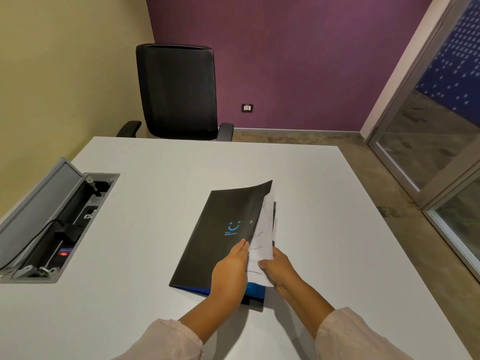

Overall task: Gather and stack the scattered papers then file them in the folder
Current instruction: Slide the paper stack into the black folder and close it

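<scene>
Reaching from the near edge: two forearms in pale pink sleeves (166, 339), two hands. Left hand (230, 268), fingers straight and together, lies flat on the black cover of one folder (220, 229), holding it lifted. Right hand (276, 268), grip clamped on the near end of one stack of white papers (263, 235), which sits partly inside the folder under the raised cover. Folder lies mid-counter (155, 178), blue inner edge showing at its near end. One open cable box (62, 224) at left. One black office chair (178, 92) beyond the far edge. One wall socket (247, 108).
</scene>
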Tool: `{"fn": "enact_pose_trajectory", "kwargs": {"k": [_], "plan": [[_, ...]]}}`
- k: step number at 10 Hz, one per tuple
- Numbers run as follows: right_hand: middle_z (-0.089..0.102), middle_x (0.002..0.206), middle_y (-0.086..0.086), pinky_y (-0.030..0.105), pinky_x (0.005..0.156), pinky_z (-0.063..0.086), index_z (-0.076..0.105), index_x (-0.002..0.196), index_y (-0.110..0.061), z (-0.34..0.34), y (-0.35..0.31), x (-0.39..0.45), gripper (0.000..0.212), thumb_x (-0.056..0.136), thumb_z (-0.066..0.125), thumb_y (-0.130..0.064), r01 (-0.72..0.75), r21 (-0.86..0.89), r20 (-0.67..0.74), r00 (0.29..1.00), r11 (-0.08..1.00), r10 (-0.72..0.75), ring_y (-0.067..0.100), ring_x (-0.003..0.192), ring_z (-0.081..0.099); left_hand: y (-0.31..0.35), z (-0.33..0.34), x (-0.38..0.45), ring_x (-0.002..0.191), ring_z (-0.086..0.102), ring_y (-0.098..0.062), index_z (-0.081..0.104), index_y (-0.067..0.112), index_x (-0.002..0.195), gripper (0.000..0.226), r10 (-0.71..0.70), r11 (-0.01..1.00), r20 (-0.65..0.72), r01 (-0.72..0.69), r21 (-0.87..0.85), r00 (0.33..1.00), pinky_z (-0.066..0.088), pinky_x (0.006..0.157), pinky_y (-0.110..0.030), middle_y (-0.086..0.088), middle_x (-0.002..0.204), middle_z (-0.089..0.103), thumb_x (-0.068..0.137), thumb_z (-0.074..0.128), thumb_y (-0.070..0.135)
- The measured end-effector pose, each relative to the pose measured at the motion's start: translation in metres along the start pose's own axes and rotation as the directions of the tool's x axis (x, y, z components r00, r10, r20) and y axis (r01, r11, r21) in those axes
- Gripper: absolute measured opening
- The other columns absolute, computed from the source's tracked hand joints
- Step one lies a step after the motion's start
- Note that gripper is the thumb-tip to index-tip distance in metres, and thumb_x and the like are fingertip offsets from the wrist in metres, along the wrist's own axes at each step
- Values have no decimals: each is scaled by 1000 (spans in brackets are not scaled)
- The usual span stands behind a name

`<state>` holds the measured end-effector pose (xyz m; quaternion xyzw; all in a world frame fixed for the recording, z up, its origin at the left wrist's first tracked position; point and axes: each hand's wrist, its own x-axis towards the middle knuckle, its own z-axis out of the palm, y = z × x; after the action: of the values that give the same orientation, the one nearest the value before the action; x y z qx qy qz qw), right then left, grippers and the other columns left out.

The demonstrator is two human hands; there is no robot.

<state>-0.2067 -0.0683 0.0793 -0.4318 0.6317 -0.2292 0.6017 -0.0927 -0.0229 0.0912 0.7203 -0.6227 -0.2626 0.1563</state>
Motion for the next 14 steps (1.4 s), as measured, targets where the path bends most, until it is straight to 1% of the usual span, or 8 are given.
{"fn": "enact_pose_trajectory", "kwargs": {"k": [2,3,4,5,8,10,12,14], "plan": [[56,130,11,28,87,53,42,136,-15,8,14,17,50,88,54,-5,-79,-1,51,996,997,78,19,103,60,14,11,-3,120,51,-7,32,20,142,46,1,1000,63,0,-13,998,37,96,-4,9,138,46,97,39,16],[65,99,6,19,64,52,54,118,-10,15,16,13,25,98,40,-18,-160,47,143,978,986,152,14,88,61,28,28,10,88,60,-17,62,-2,104,38,-219,976,467,191,106,857,48,76,-16,-9,89,63,97,39,27],[60,89,1,18,62,47,52,114,-10,17,25,14,26,101,33,-20,-148,43,193,972,988,138,12,82,57,54,33,17,98,58,-15,59,-10,71,42,-559,674,495,17,739,665,42,94,-25,-18,73,55,95,44,20],[58,90,1,19,67,46,49,114,-10,11,36,19,22,100,33,-17,-146,-9,205,968,989,144,11,83,55,59,57,20,82,59,-26,63,-10,72,43,-652,629,509,25,777,562,44,87,-30,-18,78,60,95,43,20],[67,65,5,22,61,57,62,81,-7,-42,63,7,14,88,57,-19,-136,-576,155,950,806,271,16,61,67,-6,34,-18,136,38,-13,15,31,147,69,99,948,299,1,-318,949,34,111,-30,5,151,33,89,53,35],[67,83,7,16,63,46,58,66,-17,-87,71,29,19,84,62,-12,-59,-698,-74,997,714,9,14,71,60,-85,33,14,146,3,-29,0,26,148,86,-97,956,268,14,295,959,22,115,-47,1,159,-2,85,56,44],[47,131,16,24,97,40,39,137,-13,-79,70,46,55,88,61,-15,59,-725,-64,986,686,-152,27,116,55,-123,30,8,144,-20,-27,-13,17,147,120,-108,905,474,-111,410,874,11,111,-62,3,156,-22,68,68,56],[43,129,14,23,96,42,36,140,-15,-60,68,60,56,89,58,-17,95,-792,-18,984,603,-179,25,110,57,-123,36,6,142,-25,-29,-15,13,146,122,-103,900,466,-117,419,879,6,111,-63,-1,155,-26,67,62,65]]}}
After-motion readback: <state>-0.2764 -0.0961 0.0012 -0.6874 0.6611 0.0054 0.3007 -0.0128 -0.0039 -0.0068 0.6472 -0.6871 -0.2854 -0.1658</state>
